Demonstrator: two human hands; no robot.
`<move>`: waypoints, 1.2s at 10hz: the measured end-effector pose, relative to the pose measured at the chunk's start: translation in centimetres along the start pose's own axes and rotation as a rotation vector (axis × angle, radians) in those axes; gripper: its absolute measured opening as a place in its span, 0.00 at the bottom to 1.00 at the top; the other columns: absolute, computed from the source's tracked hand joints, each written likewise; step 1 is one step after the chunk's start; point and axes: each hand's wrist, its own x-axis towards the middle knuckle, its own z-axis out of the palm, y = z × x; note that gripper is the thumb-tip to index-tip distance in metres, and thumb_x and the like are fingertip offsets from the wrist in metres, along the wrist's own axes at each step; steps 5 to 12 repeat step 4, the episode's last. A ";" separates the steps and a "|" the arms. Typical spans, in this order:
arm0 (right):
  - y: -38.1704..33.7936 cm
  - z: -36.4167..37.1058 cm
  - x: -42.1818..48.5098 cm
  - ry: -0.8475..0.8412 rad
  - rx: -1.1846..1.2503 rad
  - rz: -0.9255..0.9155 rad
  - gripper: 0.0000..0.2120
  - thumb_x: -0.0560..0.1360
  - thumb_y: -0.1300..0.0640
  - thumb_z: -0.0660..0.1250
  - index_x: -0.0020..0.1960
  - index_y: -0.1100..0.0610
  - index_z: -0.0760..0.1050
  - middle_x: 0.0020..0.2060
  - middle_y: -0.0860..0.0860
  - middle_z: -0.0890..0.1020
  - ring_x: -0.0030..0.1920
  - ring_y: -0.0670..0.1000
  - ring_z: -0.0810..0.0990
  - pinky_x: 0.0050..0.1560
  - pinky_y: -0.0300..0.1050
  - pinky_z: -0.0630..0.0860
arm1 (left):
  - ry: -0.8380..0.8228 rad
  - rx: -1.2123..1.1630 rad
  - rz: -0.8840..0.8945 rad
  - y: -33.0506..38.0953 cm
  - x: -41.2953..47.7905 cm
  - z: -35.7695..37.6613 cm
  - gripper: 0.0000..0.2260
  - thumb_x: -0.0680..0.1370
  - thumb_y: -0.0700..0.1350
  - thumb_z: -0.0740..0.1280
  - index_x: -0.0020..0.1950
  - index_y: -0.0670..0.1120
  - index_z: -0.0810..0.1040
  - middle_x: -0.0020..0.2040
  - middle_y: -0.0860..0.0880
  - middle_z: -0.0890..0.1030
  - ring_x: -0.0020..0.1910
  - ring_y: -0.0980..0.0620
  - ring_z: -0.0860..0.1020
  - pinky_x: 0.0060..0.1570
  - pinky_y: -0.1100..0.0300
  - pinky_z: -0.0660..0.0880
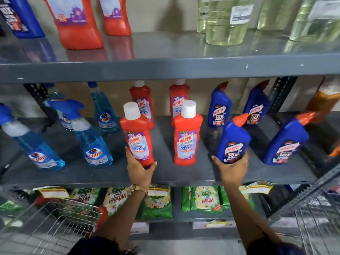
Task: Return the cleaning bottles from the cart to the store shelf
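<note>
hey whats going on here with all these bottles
A person is restocking a store shelf. The left hand grips a red bathroom cleaner bottle by its base, and the right hand grips a blue toilet cleaner bottle, both at the front of the middle shelf. Matching red and blue bottles and blue spray bottles already stand there. A wire cart sits at lower left.

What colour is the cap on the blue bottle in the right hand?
Orange cap, seen in the head view.
</note>
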 end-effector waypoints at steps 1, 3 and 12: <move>-0.1 0.1 0.0 -0.029 -0.004 0.016 0.47 0.52 0.52 0.83 0.65 0.60 0.65 0.59 0.60 0.78 0.57 0.57 0.78 0.59 0.54 0.76 | 0.025 0.035 -0.025 0.3 -0.2 0.1 0.51 0.60 0.45 0.80 0.74 0.45 0.52 0.69 0.40 0.70 0.66 0.41 0.71 0.66 0.41 0.70; -0.7 -0.3 0.0 -0.021 0.021 0.059 0.46 0.51 0.54 0.84 0.64 0.61 0.66 0.57 0.60 0.77 0.57 0.59 0.77 0.59 0.56 0.76 | 0.010 0.022 -0.037 0.5 -0.3 0.0 0.50 0.60 0.45 0.80 0.73 0.46 0.53 0.68 0.41 0.71 0.65 0.41 0.72 0.66 0.41 0.70; -1.0 -0.7 -0.4 -0.035 -0.004 0.024 0.52 0.50 0.52 0.84 0.67 0.61 0.62 0.61 0.61 0.75 0.61 0.62 0.73 0.63 0.59 0.73 | -0.001 -0.036 -0.016 0.4 -0.2 -0.3 0.51 0.59 0.43 0.81 0.73 0.47 0.53 0.67 0.41 0.71 0.65 0.41 0.72 0.66 0.40 0.70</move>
